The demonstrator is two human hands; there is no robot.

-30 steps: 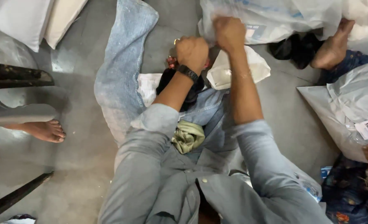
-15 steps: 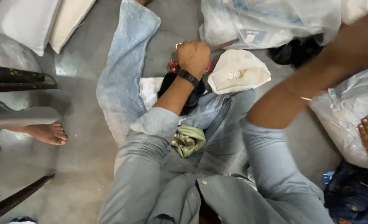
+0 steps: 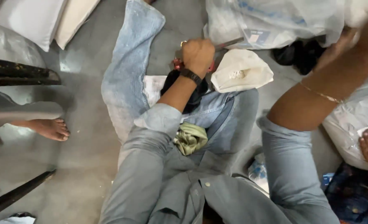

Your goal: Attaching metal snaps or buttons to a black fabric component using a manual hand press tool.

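Left hand point(image 3: 198, 54) fisted around red-handled scissors point(image 3: 217, 45), blades pointing right toward plastic sack point(image 3: 271, 20); jeans point(image 3: 128, 79) beneath, long axis vertical. Right hand's grip cannot tell.

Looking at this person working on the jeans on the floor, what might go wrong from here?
The left hand grips what looks like red-handled scissors over the jeans; a slip might nick the cloth or a finger. The right hand is blurred at the picture's edge, so it may not steady anything. A bare foot nearby could be stepped on.
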